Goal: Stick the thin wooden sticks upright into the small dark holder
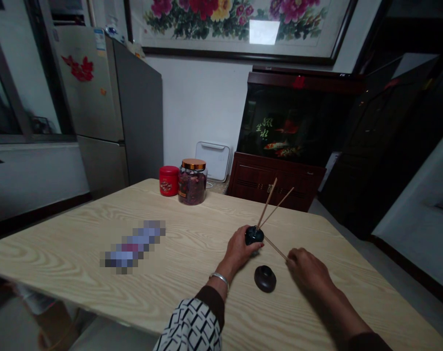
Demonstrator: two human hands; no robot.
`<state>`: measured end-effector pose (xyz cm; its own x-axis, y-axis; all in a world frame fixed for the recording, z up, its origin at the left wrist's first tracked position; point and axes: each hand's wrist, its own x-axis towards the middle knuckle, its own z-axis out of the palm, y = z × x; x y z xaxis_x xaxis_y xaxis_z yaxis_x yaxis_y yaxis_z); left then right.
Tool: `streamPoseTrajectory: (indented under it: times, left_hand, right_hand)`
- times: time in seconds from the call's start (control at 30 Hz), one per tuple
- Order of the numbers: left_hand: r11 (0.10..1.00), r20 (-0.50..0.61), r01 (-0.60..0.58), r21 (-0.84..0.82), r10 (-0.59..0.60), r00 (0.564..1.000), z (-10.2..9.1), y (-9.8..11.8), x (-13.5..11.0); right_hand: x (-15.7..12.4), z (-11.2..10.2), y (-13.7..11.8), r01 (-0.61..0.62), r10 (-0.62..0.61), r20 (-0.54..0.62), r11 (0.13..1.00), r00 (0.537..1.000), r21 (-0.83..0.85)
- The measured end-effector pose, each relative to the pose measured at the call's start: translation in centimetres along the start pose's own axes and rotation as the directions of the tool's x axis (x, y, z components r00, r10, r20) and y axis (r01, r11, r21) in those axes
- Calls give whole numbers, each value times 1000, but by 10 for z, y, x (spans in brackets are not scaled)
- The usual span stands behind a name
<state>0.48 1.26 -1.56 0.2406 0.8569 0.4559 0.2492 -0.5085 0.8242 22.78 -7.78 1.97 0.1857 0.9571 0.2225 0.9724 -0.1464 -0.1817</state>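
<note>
Now, left hand (239, 248) clasping small dark pot (254, 235), right hand (305, 268) pinching incense stick (275, 247) beside it

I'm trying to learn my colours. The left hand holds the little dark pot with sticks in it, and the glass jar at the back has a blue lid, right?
Almost. The glass jar has a copper-orange lid, not a blue one; the head view shows it beside the red tin. The rest holds: the left hand holds the little dark pot with sticks in it.
</note>
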Motion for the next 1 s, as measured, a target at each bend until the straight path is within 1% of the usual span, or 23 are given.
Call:
streamPoseTrajectory:
  times: [0.07,0.13,0.3,0.37,0.47,0.53,0.6,0.63,0.67,0.7,0.73,0.8,0.83,0.87,0.9,0.93,0.97,1.0]
  left_hand:
    - [1000,-1,2,-4,-2,1000,0,0,0]
    - [1000,2,-2,-17,2,1000,1,0,-1]
    - [1000,-1,-8,-23,8,1000,1,1,-1]
    - [1000,-1,-14,-16,14,1000,1,1,-1]
    - [1000,5,4,-17,-4,1000,2,0,0]
    - [1000,11,18,-18,-18,1000,2,-1,0]
    - [1000,13,21,-13,-20,1000,1,-1,0]
    - [1000,12,20,-11,-19,1000,1,-1,0]
    - [1000,9,17,-9,-16,1000,1,0,0]
    - [1000,7,13,-9,-13,1000,1,0,0]
    - [1000,7,10,-9,-9,1000,1,0,0]
    - [1000,10,4,-9,-4,1000,1,0,0]
    - [1000,11,2,-8,-2,1000,1,0,0]
    - [1000,13,2,-6,-2,1000,1,0,0]
    - [1000,14,1,-5,0,1000,1,0,1]
    - [1000,14,-2,-4,2,1000,1,0,1]
    - [1000,13,-5,-6,5,1000,1,0,1]
    - [1000,13,-8,-7,8,1000,1,0,1]
  right_hand:
    - [-8,2,1,21,-18,25,995,1000,-102]
    - [-8,3,-2,30,-27,29,990,999,-139]
    - [8,2,-3,-74,86,108,991,990,-115]
    - [14,5,1,-87,98,132,993,986,-83]
    - [21,12,10,-51,49,149,999,988,10]
    - [24,14,18,-14,-3,143,994,990,113]
    - [26,10,26,8,-34,97,967,995,256]
    - [26,6,28,3,-25,59,939,998,345]
    - [27,0,30,-16,7,20,894,1000,448]
    - [27,-7,29,-47,65,-11,828,998,558]
    - [28,-15,27,-84,141,-31,739,990,669]
    - [29,-31,16,-129,296,-29,500,955,856]
    - [30,-39,8,-120,349,-22,380,937,917]
    - [31,-46,-1,-92,383,-24,281,923,955]
    - [33,-51,-11,-50,404,-40,209,914,977]
    - [36,-56,-21,-5,414,-65,164,908,986]
    - [39,-59,-30,38,417,-96,146,904,989]
    - [42,-61,-38,78,417,-134,148,899,986]
